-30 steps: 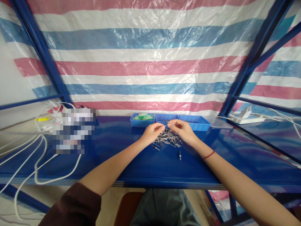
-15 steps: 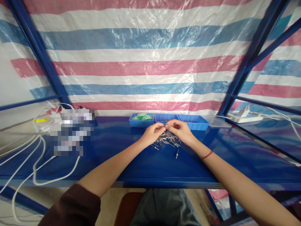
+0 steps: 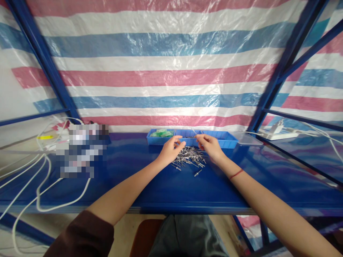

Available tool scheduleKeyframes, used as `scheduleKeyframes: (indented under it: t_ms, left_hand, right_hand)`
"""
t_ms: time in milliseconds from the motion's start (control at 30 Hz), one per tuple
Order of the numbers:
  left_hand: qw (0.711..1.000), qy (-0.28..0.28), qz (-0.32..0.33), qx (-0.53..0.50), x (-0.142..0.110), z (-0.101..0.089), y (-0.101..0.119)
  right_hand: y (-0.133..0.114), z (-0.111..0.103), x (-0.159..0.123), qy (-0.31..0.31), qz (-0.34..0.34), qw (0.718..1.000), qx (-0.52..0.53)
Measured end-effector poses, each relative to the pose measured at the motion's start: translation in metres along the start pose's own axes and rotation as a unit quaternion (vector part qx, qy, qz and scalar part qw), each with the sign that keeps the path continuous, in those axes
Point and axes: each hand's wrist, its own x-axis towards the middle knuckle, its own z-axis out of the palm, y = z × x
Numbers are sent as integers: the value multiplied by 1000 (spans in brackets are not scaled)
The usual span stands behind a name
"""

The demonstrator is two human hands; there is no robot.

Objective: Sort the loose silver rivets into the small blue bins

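Observation:
My right hand [image 3: 210, 145] is closed in a pinch above the right side of a pile of metal pop rivets [image 3: 189, 156]. A thin pale pin, seemingly of a pop rivet [image 3: 194, 131], sticks up from its fingertips. Across the pile, at its left edge, my left hand [image 3: 171, 149] curves with thumb and fingers apart, and I see nothing between them. One loose pop rivet [image 3: 198, 173] lies on the blue table nearer to me than the heap.
Behind the pile stands a blue tray [image 3: 227, 144] in sections, with green-and-white packets [image 3: 162, 133] in its left section. A clear plastic lid [image 3: 249, 139] lies to its right. White cables [image 3: 44, 178] trail over the table's left side; a white power strip [image 3: 280, 132] sits far right.
My hands have come apart from each other; the right one now shows the thin pin at its fingertips. The loose rivet in front has shifted left and turned.

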Motion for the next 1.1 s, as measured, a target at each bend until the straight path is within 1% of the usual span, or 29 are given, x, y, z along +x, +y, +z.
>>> scheduleKeyframes:
  t_ms: [67,100,133,200,267,400,533,600,633,700,767,833,867,933,1000,1033,1100]
  left_hand:
    - [997,-47,46,52,-1,-3,-1]
    - [991,-77,75,80,-2,-4,-1]
    - [983,-105,104,107,-3,-5,0]
    - [966,-150,150,148,-6,-6,1]
    - [951,-182,179,175,-9,-6,4]
    - [927,-226,206,219,-14,-3,8]
    - [910,-245,210,261,-15,-2,11]
    - [909,-236,202,277,-15,-2,12]
    - [914,-223,195,278,-15,-2,12]
    - [934,-187,174,251,-13,-1,10]
    - [963,-142,141,178,-10,1,6]
    - [988,-95,97,76,-7,3,1]
    - [994,-74,75,19,-5,4,-2]
    - [994,-48,40,-91,-2,6,-5]
    - [984,-42,22,-172,0,8,-7]
    - [980,-42,16,-194,1,9,-7]
    - [980,-33,1,-196,1,9,-8]
  right_hand:
    - [2,-10,6,94,44,993,58]
    - [3,-15,9,127,66,986,81]
    - [4,-20,12,150,86,980,97]
    - [4,-26,14,169,117,972,115]
    - [3,-27,14,161,130,970,128]
    - [-3,-17,7,95,123,979,131]
    - [-3,-7,2,26,101,992,70]
    - [-1,-5,1,-8,72,997,4]
    - [0,-4,1,-28,45,998,-35]
    - [1,-4,0,-83,-28,991,-101]
    - [1,-3,-2,-146,-88,976,-134]
    - [1,-1,-6,-197,-107,964,-143]
    - [1,0,-8,-214,-105,960,-145]
    - [2,3,-11,-234,-100,957,-140]
    - [3,6,-12,-238,-99,958,-123]
    - [4,7,-11,-233,-100,961,-114]
    - [5,8,-10,-209,-100,968,-98]
